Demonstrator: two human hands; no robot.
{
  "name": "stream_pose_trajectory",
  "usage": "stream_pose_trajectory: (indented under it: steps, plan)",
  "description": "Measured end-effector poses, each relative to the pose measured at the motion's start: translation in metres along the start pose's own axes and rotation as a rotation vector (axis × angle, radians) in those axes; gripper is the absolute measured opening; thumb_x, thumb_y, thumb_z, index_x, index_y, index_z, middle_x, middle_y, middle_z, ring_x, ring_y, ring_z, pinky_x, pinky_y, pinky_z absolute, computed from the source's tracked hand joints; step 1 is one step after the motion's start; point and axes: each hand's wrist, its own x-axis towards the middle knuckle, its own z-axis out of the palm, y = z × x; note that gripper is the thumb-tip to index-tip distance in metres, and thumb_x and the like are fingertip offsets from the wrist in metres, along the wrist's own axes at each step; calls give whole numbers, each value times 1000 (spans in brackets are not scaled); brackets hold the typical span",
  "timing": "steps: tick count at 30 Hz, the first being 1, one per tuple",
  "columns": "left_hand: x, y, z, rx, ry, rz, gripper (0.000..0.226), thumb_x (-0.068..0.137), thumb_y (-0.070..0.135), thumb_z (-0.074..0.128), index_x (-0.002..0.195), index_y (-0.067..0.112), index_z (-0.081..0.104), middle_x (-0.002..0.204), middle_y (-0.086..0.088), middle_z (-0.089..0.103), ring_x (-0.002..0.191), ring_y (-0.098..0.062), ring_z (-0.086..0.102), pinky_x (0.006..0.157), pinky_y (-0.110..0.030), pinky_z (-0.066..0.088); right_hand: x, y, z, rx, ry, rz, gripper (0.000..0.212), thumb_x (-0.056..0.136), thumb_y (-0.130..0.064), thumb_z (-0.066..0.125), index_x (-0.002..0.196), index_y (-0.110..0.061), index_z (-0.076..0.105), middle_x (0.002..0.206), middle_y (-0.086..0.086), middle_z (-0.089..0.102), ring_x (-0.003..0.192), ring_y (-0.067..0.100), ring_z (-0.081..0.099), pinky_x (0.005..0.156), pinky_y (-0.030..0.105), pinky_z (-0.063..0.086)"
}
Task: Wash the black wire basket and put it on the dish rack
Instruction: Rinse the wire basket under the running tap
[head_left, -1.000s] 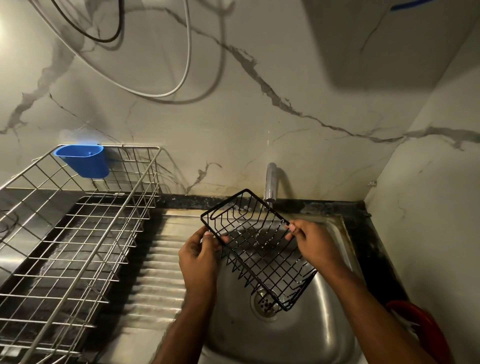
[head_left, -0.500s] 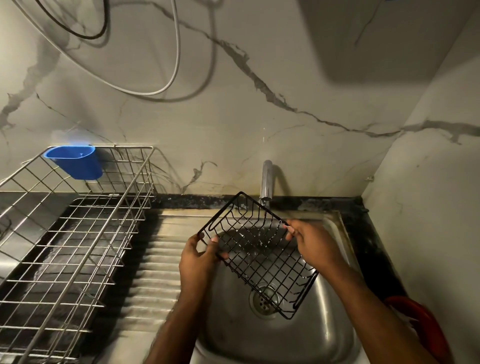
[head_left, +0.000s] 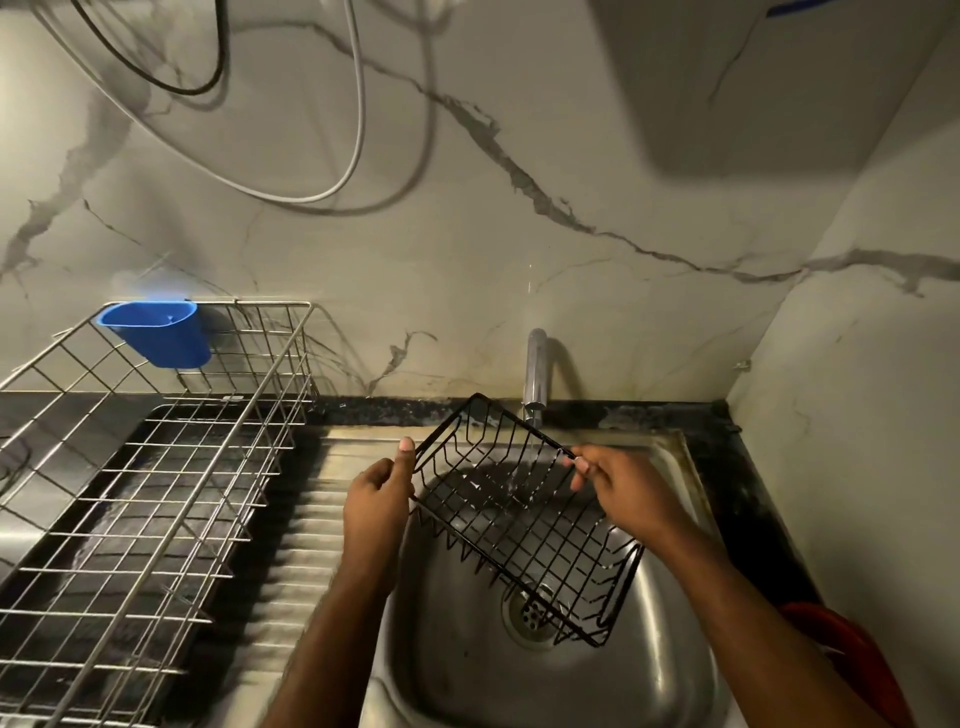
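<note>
The black wire basket (head_left: 524, 519) hangs tilted over the steel sink (head_left: 467, 670), its far corner under the tap (head_left: 535, 371). A thin stream of water falls from the tap through the basket. My left hand (head_left: 376, 499) grips the basket's left rim, thumb up along the wire. My right hand (head_left: 623, 488) pinches the right rim near the far corner. The silver wire dish rack (head_left: 156, 467) stands on the counter to the left, nothing in it.
A blue plastic cup (head_left: 158, 332) hangs on the rack's back rim. The ribbed drainboard (head_left: 306, 545) lies between rack and sink. A red object (head_left: 852, 660) sits at the lower right. Marble walls close in behind and on the right; cables hang above.
Both hands have shifted the basket slightly, tilting it flatter under the tap. My left thumb now stands up along the rim.
</note>
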Motion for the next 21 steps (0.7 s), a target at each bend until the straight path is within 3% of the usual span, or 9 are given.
stream_pose_trajectory:
  steps: [3, 8, 12, 14, 21]
  plan:
    - [6, 10, 2, -66, -42, -31, 41, 93, 48, 70, 85, 8, 66, 83, -9, 59, 81, -20, 54, 77, -34, 46, 0, -4, -3, 42, -9, 13, 26, 104, -23, 49, 90, -41, 59, 74, -14, 65, 52, -6, 52, 49, 11, 32]
    - [16, 9, 3, -11, -19, -7, 37, 92, 20, 76, 64, 13, 53, 76, -12, 58, 70, -23, 46, 60, -32, 39, 10, -1, -7, 77, 6, 23, 21, 104, -24, 50, 109, -26, 70, 90, -14, 70, 64, -6, 52, 58, 19, 37]
    - [15, 7, 7, 25, 43, 3, 40, 91, 23, 77, 59, 16, 54, 66, -12, 59, 65, -22, 52, 62, -35, 43, 18, 0, -11, 44, -6, 31, 25, 103, -29, 50, 123, -29, 65, 96, -16, 70, 82, 3, 63, 74, 32, 54]
    - [14, 8, 6, 22, 68, 7, 39, 90, 25, 78, 59, 16, 55, 64, -10, 60, 65, -21, 55, 62, -35, 46, 20, -1, -12, 28, -8, 31, 26, 103, -31, 51, 124, -27, 65, 100, -14, 71, 90, 6, 65, 80, 35, 55]
    - [14, 10, 1, -8, 73, 7, 38, 90, 25, 79, 62, 15, 55, 69, -10, 59, 66, -22, 52, 60, -35, 48, 22, -11, -13, -14, -17, 27, 29, 104, -31, 49, 129, -27, 63, 102, -11, 72, 87, 3, 62, 70, 23, 48]
